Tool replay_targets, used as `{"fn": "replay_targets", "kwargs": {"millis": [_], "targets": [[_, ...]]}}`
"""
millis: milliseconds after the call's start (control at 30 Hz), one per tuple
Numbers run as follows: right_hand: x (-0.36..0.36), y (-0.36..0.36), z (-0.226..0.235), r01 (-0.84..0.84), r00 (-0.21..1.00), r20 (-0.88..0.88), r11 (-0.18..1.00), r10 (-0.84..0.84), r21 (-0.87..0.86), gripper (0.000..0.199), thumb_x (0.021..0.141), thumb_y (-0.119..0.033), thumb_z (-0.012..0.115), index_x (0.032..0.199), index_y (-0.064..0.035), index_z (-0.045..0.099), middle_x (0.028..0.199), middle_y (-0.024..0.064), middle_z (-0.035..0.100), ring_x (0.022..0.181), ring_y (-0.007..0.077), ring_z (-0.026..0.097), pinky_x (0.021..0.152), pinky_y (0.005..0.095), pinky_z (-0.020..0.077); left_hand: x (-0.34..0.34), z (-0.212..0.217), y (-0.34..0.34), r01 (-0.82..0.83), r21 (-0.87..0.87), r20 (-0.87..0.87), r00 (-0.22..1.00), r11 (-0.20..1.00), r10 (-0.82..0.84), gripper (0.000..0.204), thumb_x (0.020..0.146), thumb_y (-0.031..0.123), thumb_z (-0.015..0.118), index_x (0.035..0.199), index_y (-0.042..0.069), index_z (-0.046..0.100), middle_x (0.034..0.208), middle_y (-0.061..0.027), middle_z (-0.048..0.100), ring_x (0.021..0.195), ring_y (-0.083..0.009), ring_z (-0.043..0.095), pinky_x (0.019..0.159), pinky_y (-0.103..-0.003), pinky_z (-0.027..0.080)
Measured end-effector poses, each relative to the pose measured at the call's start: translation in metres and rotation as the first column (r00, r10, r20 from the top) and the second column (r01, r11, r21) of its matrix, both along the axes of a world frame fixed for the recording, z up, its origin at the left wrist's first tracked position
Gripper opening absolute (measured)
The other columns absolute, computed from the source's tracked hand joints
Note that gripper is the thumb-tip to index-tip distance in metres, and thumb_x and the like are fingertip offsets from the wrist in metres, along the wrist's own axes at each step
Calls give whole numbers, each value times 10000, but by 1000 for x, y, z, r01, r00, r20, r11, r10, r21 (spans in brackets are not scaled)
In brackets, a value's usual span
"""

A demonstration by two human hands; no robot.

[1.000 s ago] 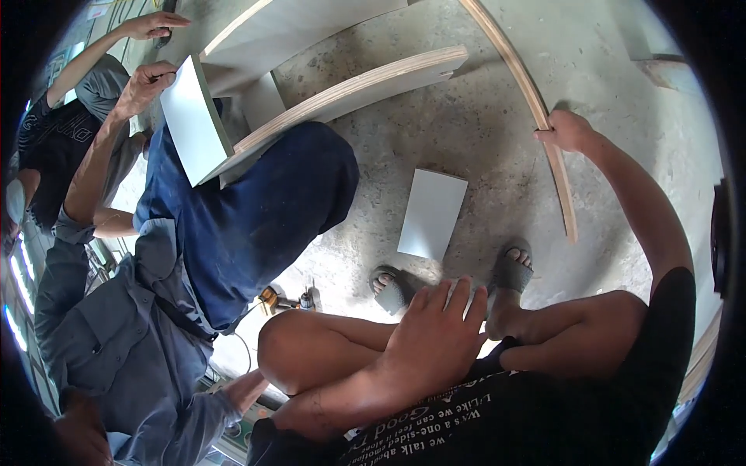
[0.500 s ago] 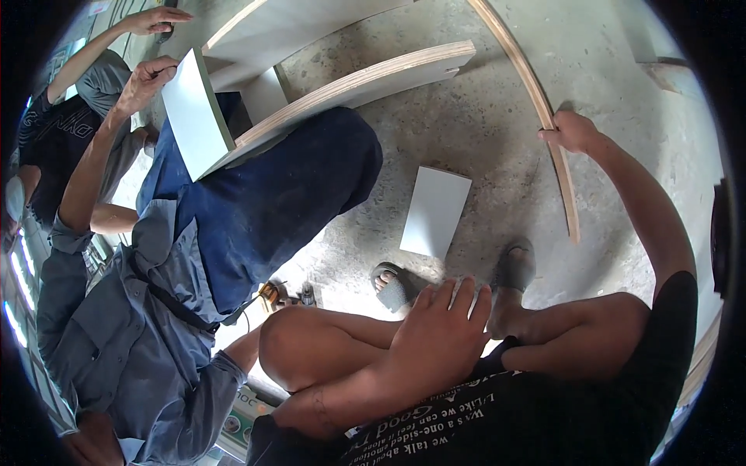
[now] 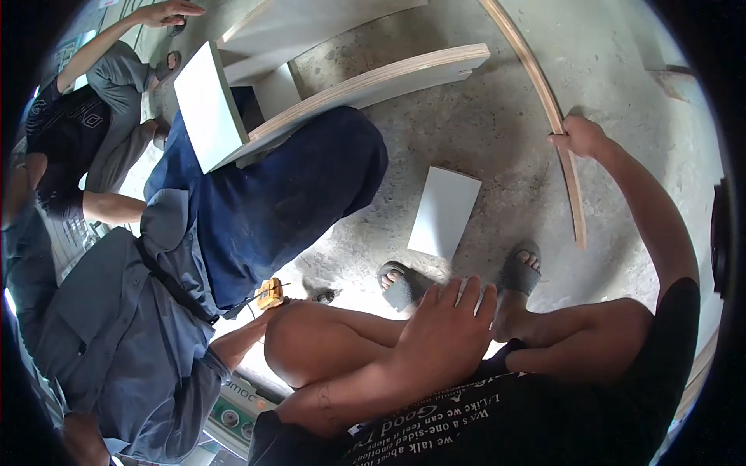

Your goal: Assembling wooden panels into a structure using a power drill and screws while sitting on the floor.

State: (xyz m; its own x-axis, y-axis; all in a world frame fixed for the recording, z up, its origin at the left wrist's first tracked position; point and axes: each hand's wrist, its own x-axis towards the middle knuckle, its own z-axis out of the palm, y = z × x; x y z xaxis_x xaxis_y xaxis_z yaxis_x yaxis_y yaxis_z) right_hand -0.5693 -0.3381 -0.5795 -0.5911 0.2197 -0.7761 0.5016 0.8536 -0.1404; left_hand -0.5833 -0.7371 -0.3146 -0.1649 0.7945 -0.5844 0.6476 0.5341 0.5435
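Note:
My right hand [image 3: 584,138] is closed around a long, narrow wooden board [image 3: 536,74], seen edge-on as a bare wood strip. Its lower end reaches down toward my right foot. My left hand [image 3: 454,326] lies palm down over my lap, fingers stretched and slightly spread, holding nothing. Beyond it, a small white rectangular panel [image 3: 444,211] lies flat on the concrete floor. To the left, a white-faced panel assembly with a plywood edge [image 3: 373,81] rests by the navy-trousered leg of a co-worker, with a white end board [image 3: 208,109] across its near end.
A co-worker in a grey-blue shirt [image 3: 132,311] sits close on my left, an arm reaching toward an orange tool [image 3: 270,293]. Another person in black [image 3: 74,128] is farther left, one hand [image 3: 167,12] extended. A green-and-white box [image 3: 233,412] stands at lower left.
The co-worker's hand has let go of the white end board and left it. More of the orange tool shows beside my left knee. My hands keep their poses; the view has shifted slightly.

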Motion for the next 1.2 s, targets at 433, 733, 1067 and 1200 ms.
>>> {"fn": "replay_targets", "kwargs": {"millis": [433,733,1067,1200], "targets": [[-3,-1,-2,-28,999,-28,999,29,29,592,895,-563,742,857,27,703,873,243,693,873,402,692,789,485,536,4,-1,-4,-10,-3,-10,1000,1000,10,593,963,321,652,1418,-38,523,1402,-263,554,1273,-411,574,1064,-505,472],[-2,1,-5,-79,995,-51,994,83,71,526,861,-512,775,886,10,708,873,231,695,861,415,694,777,493,539,3,-3,-5,2,-1,31,1000,1000,-2,589,979,312,639,1426,-50,511,1412,-268,544,1285,-413,567,1079,-510,461],[-5,-5,2,-126,985,-98,983,139,131,555,843,-542,787,875,8,722,871,225,709,887,412,705,781,486,554,3,-2,-5,-6,-16,39,999,1000,6,598,989,297,628,1447,-58,483,1414,-281,538,1291,-420,566,1092,-510,451],[-8,-10,-1,-143,988,-36,982,149,126,548,837,-530,795,867,13,728,875,228,714,893,409,707,790,479,555,1,-6,-5,-24,-25,75,997,999,26,599,992,293,625,1454,-59,477,1424,-286,530,1298,-425,559,1097,-514,447]]}}
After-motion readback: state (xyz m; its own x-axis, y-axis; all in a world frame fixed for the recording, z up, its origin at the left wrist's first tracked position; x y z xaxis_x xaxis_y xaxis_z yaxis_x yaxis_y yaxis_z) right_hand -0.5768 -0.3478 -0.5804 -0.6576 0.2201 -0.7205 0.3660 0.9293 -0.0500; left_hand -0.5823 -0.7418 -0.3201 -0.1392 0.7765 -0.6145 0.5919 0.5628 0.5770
